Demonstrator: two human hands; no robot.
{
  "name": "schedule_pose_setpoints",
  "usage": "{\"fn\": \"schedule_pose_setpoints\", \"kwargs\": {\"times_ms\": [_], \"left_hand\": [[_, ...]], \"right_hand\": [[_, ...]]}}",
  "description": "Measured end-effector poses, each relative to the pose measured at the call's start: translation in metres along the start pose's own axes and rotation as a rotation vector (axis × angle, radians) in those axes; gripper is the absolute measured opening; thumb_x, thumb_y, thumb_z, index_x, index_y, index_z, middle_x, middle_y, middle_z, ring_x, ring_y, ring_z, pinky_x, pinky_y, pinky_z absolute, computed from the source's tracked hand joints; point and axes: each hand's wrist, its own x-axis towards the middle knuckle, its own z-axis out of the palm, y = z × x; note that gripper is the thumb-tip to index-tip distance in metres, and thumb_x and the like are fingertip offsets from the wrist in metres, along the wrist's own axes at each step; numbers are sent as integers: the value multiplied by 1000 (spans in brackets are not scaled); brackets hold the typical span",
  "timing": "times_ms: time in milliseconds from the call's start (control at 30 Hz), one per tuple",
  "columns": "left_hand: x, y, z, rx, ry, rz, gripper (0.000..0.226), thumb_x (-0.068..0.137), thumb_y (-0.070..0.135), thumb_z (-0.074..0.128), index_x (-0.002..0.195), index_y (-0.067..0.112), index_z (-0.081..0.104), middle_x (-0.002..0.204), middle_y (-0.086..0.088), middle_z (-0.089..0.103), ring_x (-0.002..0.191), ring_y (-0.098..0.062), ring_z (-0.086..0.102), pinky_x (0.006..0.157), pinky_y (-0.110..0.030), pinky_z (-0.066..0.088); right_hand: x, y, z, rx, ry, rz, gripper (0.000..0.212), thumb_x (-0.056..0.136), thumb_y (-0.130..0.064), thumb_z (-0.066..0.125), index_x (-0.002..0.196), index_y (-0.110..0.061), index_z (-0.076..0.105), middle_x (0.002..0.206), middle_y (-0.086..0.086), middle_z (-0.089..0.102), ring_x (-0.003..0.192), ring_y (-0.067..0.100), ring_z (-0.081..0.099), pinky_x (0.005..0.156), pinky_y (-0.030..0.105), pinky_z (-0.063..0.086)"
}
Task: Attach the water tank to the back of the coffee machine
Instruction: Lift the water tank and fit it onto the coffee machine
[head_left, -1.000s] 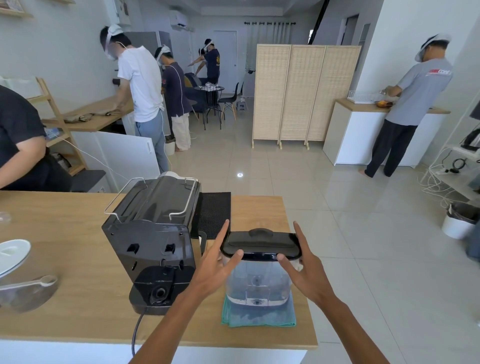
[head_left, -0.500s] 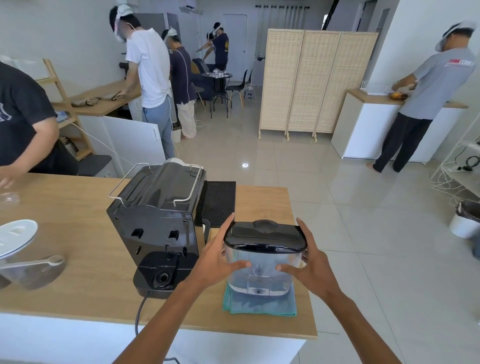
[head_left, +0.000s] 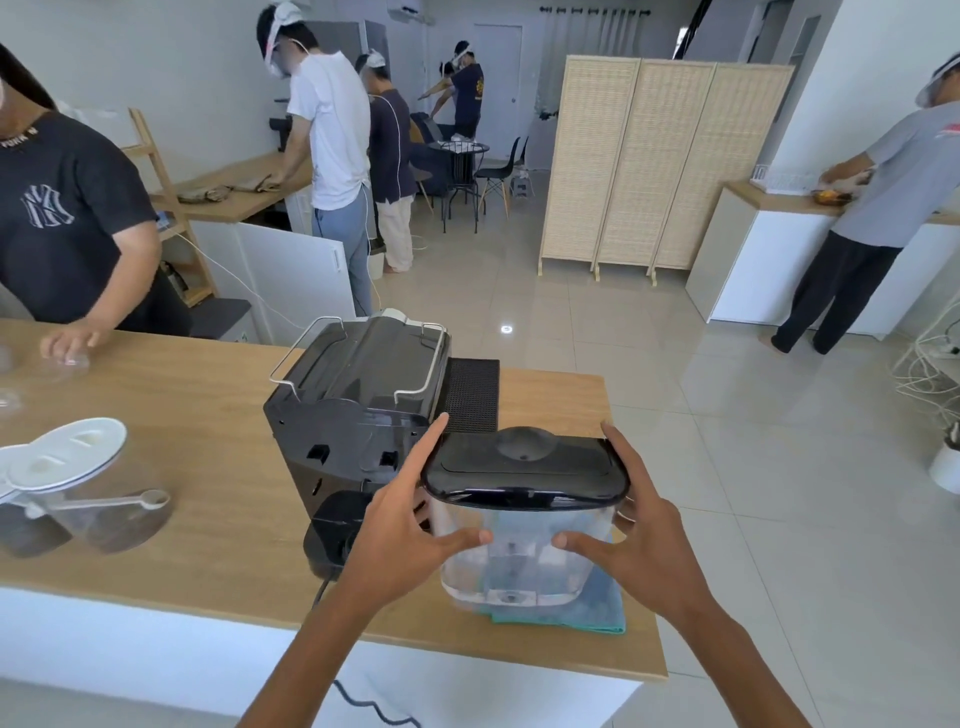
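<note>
The water tank (head_left: 524, 564) is clear plastic with a glossy black lid. I hold it from both sides, lifted a little above a teal cloth (head_left: 597, 613). My left hand (head_left: 402, 535) grips its left side, thumb across the front. My right hand (head_left: 644, 535) grips its right side the same way. The black coffee machine (head_left: 353, 410) stands just left of the tank with its back toward me. Its round tank socket (head_left: 332, 530) at the base is partly hidden behind my left hand.
A black rubber mat (head_left: 472, 395) lies behind the tank. Two lidded jars (head_left: 78, 499) with a scoop stand at the left of the wooden counter (head_left: 197, 415). Another person's hand (head_left: 70, 343) rests on the counter's far left. The counter's right edge is near the tank.
Both hands closed onto the tank's sides and raised it off the teal cloth, toward me. The person at the left put a hand on the counter.
</note>
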Motion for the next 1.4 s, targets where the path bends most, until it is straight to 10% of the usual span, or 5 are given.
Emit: {"fn": "schedule_pose_setpoints", "kwargs": {"times_ms": [433, 667, 1000, 1400], "left_hand": [[-21, -29, -107, -72, 49, 0, 127, 68, 26, 92, 161, 42, 7, 127, 58, 45, 120, 27, 45, 91, 4, 39], [-13, -58, -149, -5, 39, -35, 128, 67, 55, 82, 155, 53, -10, 101, 11, 48, 92, -12, 49, 84, -26, 40], [3, -92, -175, -25, -27, -8, 124, 74, 52, 78, 155, 52, -16, 129, 56, 44, 121, 27, 44, 93, 6, 32], [17, -93, -180, -33, -7, 5, 117, 72, 66, 75, 153, 58, -9, 131, 26, 58, 112, 6, 55, 93, -15, 41]], "right_hand": [[15, -66, 100, 5, 37, -67, 120, 59, -51, 90, 157, -53, 21, 128, -48, 56, 119, -11, 59, 95, 5, 44], [30, -73, 157, 41, 59, -61, 119, 64, -51, 88, 157, -55, 15, 136, -41, 55, 123, -8, 58, 98, 7, 44], [41, -66, 204, -1, 132, 3, 123, 68, -46, 88, 161, -46, 6, 131, -48, 53, 118, -14, 59, 95, 4, 43], [51, -68, 215, -84, 243, 26, 118, 68, -69, 78, 160, -47, 8, 130, -47, 54, 120, -15, 56, 97, 3, 42]]}}
